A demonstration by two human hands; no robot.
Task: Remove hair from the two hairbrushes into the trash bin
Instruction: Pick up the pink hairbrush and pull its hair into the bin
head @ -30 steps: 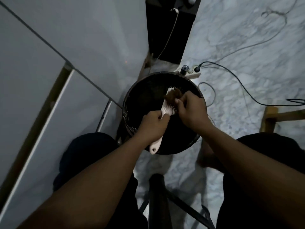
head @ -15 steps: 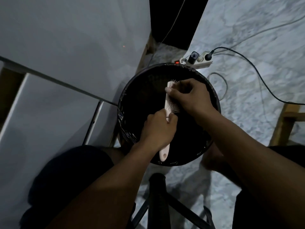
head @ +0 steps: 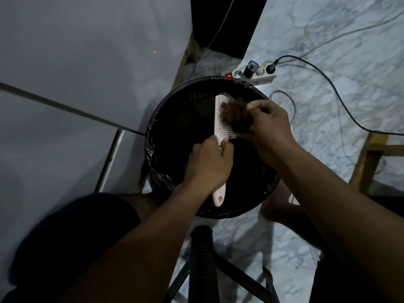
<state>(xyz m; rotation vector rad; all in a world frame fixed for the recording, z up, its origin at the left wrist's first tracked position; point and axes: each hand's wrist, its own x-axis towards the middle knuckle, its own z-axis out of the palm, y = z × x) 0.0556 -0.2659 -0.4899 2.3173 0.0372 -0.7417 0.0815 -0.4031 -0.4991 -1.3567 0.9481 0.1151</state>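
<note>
marble floor (head: 328, 88), white with grey veins, dim light. grey wall panels (head: 76, 62) on the left. round black trash bin (head: 175, 132) with a black liner sits on the floor in the centre of view, seen from above. white power strip (head: 260, 75) just behind the bin rim, red switch lit, plugs in it, black cable (head: 341, 101) running off to the right. wooden furniture leg (head: 367, 162) at right edge. black stand (head: 202, 259) at the bottom between the person's knees.

left hand (head: 207, 165) is closed in a fist around the handle of a pale pink hairbrush (head: 219, 119), handle end sticking out below the fist. brush is held over the bin opening, head pointing away from the person, bristles facing right. clump of brown hair (head: 235, 115) is caught in the bristles. right hand (head: 271, 127) is against the bristle side, fingers pinched onto the hair clump, thumb and fingertips partly buried in it. hair is touching both the bristles and the fingers, all of it above the bin. only one brush in view.
</note>
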